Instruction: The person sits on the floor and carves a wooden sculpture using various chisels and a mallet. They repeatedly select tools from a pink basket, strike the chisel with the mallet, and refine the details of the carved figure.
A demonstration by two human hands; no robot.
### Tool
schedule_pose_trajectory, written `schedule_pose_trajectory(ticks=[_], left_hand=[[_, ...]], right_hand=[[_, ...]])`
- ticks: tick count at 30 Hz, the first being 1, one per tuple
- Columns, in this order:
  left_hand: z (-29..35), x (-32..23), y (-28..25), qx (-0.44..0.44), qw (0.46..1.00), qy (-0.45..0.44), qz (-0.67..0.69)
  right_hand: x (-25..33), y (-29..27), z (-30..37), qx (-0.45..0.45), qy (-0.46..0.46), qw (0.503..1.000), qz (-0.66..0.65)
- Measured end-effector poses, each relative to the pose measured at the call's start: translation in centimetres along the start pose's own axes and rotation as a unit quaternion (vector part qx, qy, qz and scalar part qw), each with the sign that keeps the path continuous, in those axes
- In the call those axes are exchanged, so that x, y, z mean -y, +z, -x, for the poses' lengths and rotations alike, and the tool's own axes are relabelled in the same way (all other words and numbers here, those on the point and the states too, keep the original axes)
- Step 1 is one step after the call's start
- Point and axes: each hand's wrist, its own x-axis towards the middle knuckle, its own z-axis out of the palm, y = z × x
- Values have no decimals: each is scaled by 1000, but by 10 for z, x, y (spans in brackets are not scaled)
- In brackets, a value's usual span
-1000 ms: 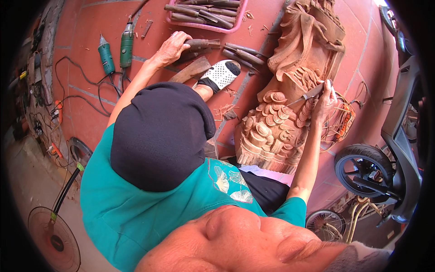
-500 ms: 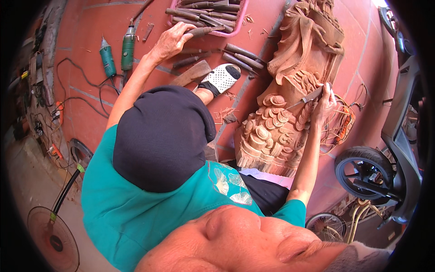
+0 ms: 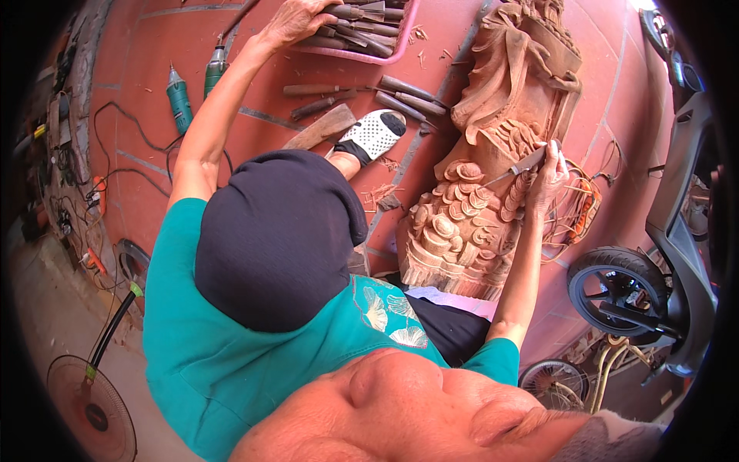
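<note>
My left hand [image 3: 296,19] reaches far forward into a pink tray [image 3: 402,52] of wood-handled chisels [image 3: 362,31], fingers lying over the handles; whether it grips one is unclear. My right hand [image 3: 548,181] is closed on a slim chisel [image 3: 517,165], its blade on the scaled middle of a tall carved wooden figure [image 3: 493,131] lying on the red tiled floor. More loose chisels [image 3: 327,91] and a flat wooden block [image 3: 319,127] lie between the tray and my foot in a white perforated shoe [image 3: 373,132].
Two green power tools [image 3: 178,96] and tangled cables lie at the left. An orange cord reel [image 3: 577,212] sits right of the carving. A scooter's front wheel [image 3: 616,289] and a bicycle wheel [image 3: 554,381] stand at the right. A floor fan [image 3: 88,408] is lower left.
My left hand has moved from the loose chisels on the floor forward into the pink tray. My right hand has stayed on the carving with its chisel.
</note>
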Motion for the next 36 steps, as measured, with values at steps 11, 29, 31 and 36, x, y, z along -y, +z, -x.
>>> schedule_pose_trajectory(ticks=[11,29,31,36], left_hand=[[-9,0,10,-51,999,-12,11],[3,-13,53,-163,627,-327,689],[-1,-26,45,-103,598,-396,689],[10,-49,26,24,687,-413,598]], right_hand=[[5,-1,1,3,-1,1000,8],[4,2,0,6,-6,1000,-2],[1,-1,1,-1,-5,1000,0],[0,-2,0,0,-1,1000,6]])
